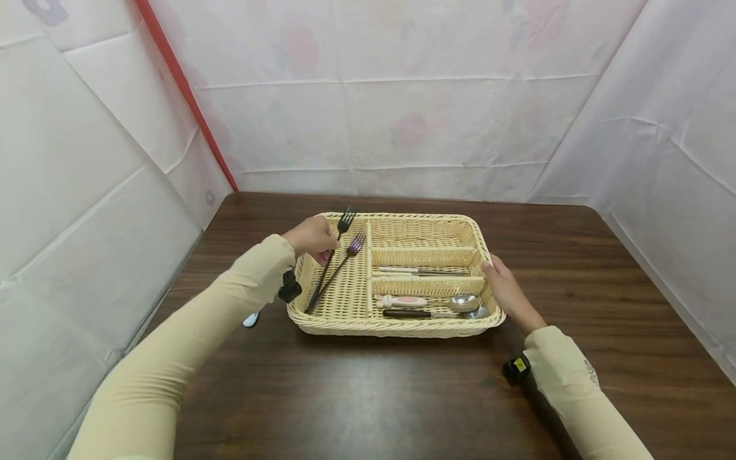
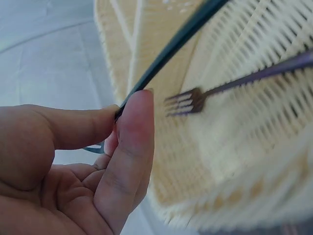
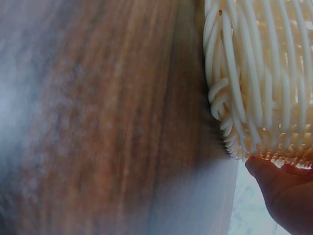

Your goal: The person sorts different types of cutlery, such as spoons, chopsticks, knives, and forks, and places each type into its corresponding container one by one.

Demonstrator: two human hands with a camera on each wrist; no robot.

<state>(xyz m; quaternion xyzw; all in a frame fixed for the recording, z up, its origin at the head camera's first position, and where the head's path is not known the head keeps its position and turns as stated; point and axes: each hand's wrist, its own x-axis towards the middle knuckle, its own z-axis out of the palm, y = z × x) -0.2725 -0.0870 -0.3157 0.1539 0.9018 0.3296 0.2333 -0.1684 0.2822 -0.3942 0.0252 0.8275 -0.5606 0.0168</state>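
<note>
My left hand (image 1: 315,239) pinches a black fork (image 1: 329,271) between thumb and fingers, over the left compartment of a cream woven basket (image 1: 397,329). The fork's tines point to the far side. Close beside it a purple fork (image 1: 339,265) lies in that compartment; the left wrist view shows its tines (image 2: 186,103) apart from my fingers. With my right hand (image 1: 506,286) I hold the basket's right rim, the thumb on the edge. Two spoons (image 1: 462,303), one with a pink-and-white handle, lie in the near right compartment. Chopsticks (image 1: 422,272) lie in the middle one.
A small utensil with a pale end (image 1: 250,319) lies on the dark wooden table (image 1: 368,396), left of the basket and partly hidden by my left arm. White patterned cloth (image 1: 391,102) hangs behind the table and along both sides.
</note>
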